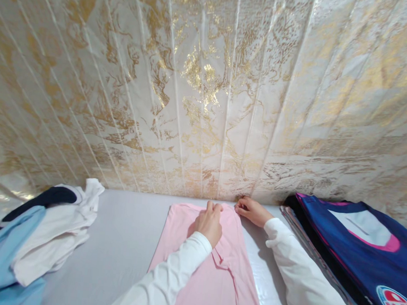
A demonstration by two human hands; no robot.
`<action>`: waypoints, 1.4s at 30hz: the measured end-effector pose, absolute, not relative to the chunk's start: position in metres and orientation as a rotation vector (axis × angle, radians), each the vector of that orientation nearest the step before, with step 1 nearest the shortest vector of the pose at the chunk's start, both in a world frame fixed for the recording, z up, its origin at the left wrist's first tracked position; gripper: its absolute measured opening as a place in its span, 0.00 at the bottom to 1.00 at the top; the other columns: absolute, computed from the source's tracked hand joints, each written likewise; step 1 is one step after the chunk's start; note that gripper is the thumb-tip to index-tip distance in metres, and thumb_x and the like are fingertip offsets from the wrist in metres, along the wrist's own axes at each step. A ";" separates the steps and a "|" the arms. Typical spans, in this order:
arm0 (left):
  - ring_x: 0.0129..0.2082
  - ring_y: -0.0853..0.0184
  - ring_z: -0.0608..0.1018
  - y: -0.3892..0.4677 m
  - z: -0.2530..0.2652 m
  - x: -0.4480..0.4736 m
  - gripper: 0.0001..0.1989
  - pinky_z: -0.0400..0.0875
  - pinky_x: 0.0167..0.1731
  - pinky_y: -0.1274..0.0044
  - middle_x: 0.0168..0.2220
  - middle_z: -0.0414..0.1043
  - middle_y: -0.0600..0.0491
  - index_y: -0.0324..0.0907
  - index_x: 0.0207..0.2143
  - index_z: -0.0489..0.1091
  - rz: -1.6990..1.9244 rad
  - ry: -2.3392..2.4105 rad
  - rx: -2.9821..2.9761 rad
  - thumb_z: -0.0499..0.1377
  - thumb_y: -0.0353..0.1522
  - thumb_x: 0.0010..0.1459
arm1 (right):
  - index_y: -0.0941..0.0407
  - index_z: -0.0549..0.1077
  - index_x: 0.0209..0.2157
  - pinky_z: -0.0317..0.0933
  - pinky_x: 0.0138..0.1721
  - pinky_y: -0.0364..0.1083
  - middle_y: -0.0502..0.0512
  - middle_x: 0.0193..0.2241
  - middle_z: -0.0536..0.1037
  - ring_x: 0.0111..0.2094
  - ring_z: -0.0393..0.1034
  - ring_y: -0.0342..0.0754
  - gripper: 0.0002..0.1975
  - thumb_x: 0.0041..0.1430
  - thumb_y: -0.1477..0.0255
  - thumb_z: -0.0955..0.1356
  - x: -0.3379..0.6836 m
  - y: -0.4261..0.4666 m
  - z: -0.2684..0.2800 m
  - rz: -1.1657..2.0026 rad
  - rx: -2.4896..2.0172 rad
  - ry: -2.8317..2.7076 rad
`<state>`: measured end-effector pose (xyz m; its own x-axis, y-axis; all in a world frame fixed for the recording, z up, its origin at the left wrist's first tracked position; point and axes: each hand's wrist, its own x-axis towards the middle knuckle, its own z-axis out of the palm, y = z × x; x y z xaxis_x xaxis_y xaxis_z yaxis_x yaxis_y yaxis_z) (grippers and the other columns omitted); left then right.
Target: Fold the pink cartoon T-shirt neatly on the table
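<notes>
A pink shirt (200,275) lies in front of me, its sides folded inward into a long panel with a loose crease running down its right part. My left hand (209,223) rests on its upper middle, fingers bent together on the fabric near the neckline. At the shirt's top right corner, my right hand (253,211) pinches the edge between thumb and fingertips. Both arms are in white sleeves. A shiny pale sheet (266,274) shows beside the shirt's right edge, below my right forearm.
On the right sits a stack of folded clothes, topped by a navy shirt (355,251) with pink trim and a round badge. A loose heap of white, light blue and dark clothes (54,234) lies left. Behind the grey table surface (117,240) rises a gold-patterned wall covering (201,100).
</notes>
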<state>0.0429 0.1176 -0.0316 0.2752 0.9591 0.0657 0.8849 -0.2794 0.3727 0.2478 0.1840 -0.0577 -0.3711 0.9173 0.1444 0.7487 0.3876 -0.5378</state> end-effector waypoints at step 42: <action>0.41 0.66 0.72 0.128 -0.027 -0.011 0.12 0.64 0.43 0.77 0.36 0.71 0.53 0.42 0.31 0.71 0.396 1.453 2.471 0.52 0.19 0.54 | 0.52 0.62 0.33 0.57 0.29 0.46 0.51 0.27 0.69 0.28 0.64 0.48 0.10 0.52 0.82 0.60 0.158 0.025 -0.056 0.296 -1.374 -2.152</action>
<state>-0.0109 0.1282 -0.0274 0.4664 0.8780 0.1073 0.8109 -0.4729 0.3446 0.1578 0.0251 -0.0556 -0.3146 0.8865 0.3394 0.7620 0.4491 -0.4666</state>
